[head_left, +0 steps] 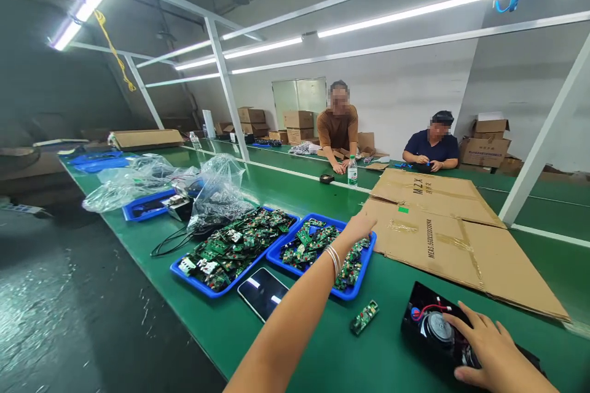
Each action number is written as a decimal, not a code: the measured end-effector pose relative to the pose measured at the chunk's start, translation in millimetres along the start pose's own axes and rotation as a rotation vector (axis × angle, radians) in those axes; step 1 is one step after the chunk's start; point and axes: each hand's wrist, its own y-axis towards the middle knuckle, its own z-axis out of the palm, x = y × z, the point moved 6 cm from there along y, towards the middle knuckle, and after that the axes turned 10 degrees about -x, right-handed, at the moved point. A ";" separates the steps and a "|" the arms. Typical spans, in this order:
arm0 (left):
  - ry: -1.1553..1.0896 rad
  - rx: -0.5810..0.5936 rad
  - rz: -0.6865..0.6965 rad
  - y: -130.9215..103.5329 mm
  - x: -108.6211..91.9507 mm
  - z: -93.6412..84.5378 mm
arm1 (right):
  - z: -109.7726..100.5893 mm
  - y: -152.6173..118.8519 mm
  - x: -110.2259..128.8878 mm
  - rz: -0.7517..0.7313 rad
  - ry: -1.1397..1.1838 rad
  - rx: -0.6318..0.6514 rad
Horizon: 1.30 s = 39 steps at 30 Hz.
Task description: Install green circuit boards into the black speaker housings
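My left hand point(357, 227) reaches out over a blue tray point(364, 267) heaped with small green circuit boards point(313, 242); its fingers dip toward the boards at the tray's far right, and whether it grips one I cannot tell. Bracelets ring that wrist. My right hand point(488, 350) rests with spread fingers on a black speaker housing point(424, 319) with a round driver and red wire at the near right. One loose green board point(364, 317) lies between the tray and the housing.
A second blue tray point(188, 273) of boards and a black phone point(262, 291) lie to the left. Flattened cardboard point(452, 233) covers the green bench on the right. Plastic bags point(216, 190) and more blue trays stand further left. Two people sit across the table by a water bottle point(352, 171).
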 end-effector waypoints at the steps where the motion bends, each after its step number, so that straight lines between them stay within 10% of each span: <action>1: 0.015 0.013 0.013 -0.4 -2.0 2.0 | -4.2 1.8 6.3 -0.018 0.036 -0.023; 5: 0.111 0.091 0.114 -74.0 9.4 40.0 | -7.3 9.4 23.8 -0.058 0.134 -0.182; 11: 0.262 0.064 0.345 -167.6 77.9 100.3 | -9.4 30.1 51.3 0.003 0.581 -0.219; 16: -0.029 -0.093 0.256 -171.5 93.9 90.5 | -32.2 45.6 69.1 0.110 1.024 -0.203; 21: -0.771 -0.153 -0.257 -170.1 84.1 65.9 | -44.0 46.2 67.3 0.074 1.301 -0.318; 26: -1.454 -0.100 -0.642 -172.3 42.3 49.2 | -30.5 41.8 76.4 0.326 1.837 -0.087; 30: -1.621 0.002 -0.796 -176.5 17.9 44.6 | -26.3 39.4 82.5 0.446 1.875 -0.034; 39: -1.451 0.074 -0.720 -176.7 3.9 41.1 | -40.4 36.8 79.5 0.216 1.460 -0.031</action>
